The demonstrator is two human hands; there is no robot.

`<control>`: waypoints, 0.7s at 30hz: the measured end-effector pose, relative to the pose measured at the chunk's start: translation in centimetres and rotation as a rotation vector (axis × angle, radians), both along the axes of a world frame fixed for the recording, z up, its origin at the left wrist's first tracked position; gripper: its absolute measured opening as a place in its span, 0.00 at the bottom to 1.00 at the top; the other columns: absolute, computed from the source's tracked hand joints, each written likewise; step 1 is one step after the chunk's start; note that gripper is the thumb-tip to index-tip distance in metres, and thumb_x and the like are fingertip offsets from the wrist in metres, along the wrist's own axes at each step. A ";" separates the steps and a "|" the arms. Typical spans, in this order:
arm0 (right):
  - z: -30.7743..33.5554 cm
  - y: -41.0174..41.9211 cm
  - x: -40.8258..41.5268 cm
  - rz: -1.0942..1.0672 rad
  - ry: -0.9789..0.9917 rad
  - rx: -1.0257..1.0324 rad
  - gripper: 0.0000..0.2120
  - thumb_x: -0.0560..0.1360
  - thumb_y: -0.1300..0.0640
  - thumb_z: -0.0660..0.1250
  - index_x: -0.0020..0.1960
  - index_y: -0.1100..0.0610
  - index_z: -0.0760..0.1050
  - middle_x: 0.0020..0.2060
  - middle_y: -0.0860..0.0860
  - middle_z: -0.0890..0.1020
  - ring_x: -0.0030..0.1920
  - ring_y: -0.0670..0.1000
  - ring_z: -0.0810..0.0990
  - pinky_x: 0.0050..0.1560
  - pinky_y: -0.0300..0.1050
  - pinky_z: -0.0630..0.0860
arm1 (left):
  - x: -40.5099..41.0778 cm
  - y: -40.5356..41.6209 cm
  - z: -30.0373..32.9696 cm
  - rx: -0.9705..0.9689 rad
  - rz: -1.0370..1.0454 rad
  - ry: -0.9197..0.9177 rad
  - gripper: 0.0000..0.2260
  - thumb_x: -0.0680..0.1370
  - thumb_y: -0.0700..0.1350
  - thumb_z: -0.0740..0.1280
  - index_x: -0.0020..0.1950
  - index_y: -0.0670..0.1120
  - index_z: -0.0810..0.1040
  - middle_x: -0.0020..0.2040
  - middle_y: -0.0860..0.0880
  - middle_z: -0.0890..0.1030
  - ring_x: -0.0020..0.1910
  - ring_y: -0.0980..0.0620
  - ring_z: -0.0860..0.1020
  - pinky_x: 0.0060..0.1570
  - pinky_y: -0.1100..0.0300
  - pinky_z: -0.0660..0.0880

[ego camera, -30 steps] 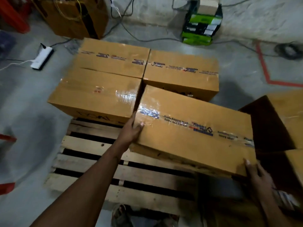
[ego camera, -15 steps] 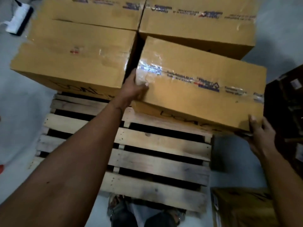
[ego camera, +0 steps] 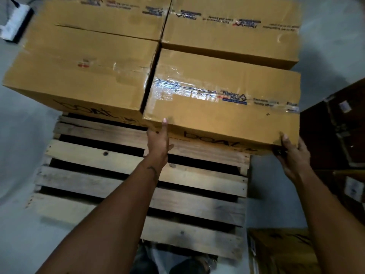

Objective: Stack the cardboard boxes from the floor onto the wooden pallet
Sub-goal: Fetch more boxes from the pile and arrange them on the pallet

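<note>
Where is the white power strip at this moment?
In the head view, the white power strip lies on the floor at top left, beside the far left cardboard box.

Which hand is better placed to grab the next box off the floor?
Right. The right hand is at the near right corner of the front box, directly above the floor box lying beside the pallet. The left hand is over the slats.

Bare, sleeveless forearms; small dark mark on left wrist [ego camera: 152, 169].
</note>
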State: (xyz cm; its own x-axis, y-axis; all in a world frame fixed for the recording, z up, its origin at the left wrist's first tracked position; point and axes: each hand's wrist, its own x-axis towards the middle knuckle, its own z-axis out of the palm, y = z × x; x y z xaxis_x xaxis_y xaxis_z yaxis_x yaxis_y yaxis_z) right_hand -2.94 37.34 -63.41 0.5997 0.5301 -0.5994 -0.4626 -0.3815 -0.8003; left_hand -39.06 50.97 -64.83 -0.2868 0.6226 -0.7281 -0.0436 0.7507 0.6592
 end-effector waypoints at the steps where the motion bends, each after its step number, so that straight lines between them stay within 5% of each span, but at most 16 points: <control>1: 0.1 0.8 0.1 0.019 0.006 0.005 0.29 0.72 0.50 0.74 0.72 0.47 0.72 0.63 0.48 0.78 0.62 0.50 0.79 0.54 0.48 0.85 | 0.2 0.6 0.3 0.009 0.043 -0.088 0.46 0.76 0.65 0.72 0.85 0.51 0.52 0.80 0.44 0.65 0.72 0.38 0.73 0.56 0.37 0.82; 3: -0.2 1.9 0.5 0.044 0.005 0.006 0.33 0.69 0.48 0.75 0.73 0.47 0.73 0.67 0.51 0.78 0.64 0.53 0.79 0.53 0.47 0.85 | 0.7 1.8 0.6 0.023 0.066 -0.171 0.46 0.76 0.62 0.74 0.85 0.51 0.53 0.80 0.44 0.66 0.73 0.38 0.73 0.51 0.38 0.84; 8: -1.7 2.3 1.5 0.031 -0.013 -0.006 0.50 0.60 0.42 0.81 0.79 0.50 0.70 0.72 0.53 0.76 0.68 0.56 0.78 0.57 0.52 0.84 | 1.4 3.6 -0.5 0.047 0.048 -0.042 0.17 0.81 0.49 0.73 0.65 0.41 0.76 0.63 0.41 0.80 0.60 0.41 0.80 0.47 0.44 0.85; 13: -2.1 3.0 1.4 0.010 -0.024 0.056 0.26 0.84 0.55 0.69 0.80 0.53 0.68 0.66 0.49 0.78 0.65 0.52 0.79 0.60 0.53 0.83 | 1.3 3.8 -2.2 0.137 -0.105 0.087 0.21 0.78 0.49 0.75 0.65 0.41 0.75 0.64 0.41 0.80 0.52 0.44 0.81 0.44 0.43 0.86; 17: -2.7 3.9 1.3 -0.006 -0.045 0.046 0.28 0.85 0.56 0.67 0.82 0.53 0.64 0.70 0.52 0.75 0.60 0.49 0.79 0.71 0.61 0.75 | 1.5 4.4 -2.4 0.143 -0.115 0.046 0.27 0.77 0.52 0.77 0.70 0.41 0.73 0.65 0.43 0.79 0.57 0.44 0.80 0.44 0.44 0.86; 21: -3.0 3.7 1.8 0.071 -0.058 0.015 0.30 0.84 0.53 0.68 0.83 0.52 0.61 0.76 0.55 0.71 0.72 0.56 0.75 0.72 0.61 0.75 | 1.7 4.6 -2.9 0.143 -0.142 0.108 0.26 0.78 0.52 0.76 0.69 0.40 0.74 0.62 0.43 0.80 0.47 0.50 0.80 0.42 0.49 0.85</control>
State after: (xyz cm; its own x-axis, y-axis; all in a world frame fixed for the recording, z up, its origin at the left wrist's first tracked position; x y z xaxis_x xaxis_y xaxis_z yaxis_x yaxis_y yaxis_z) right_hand -1.14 41.02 -66.37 0.5934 0.5814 -0.5566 -0.3878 -0.3995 -0.8307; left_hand -37.34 55.57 -67.74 -0.2603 0.7570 -0.5993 0.1327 0.6428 0.7544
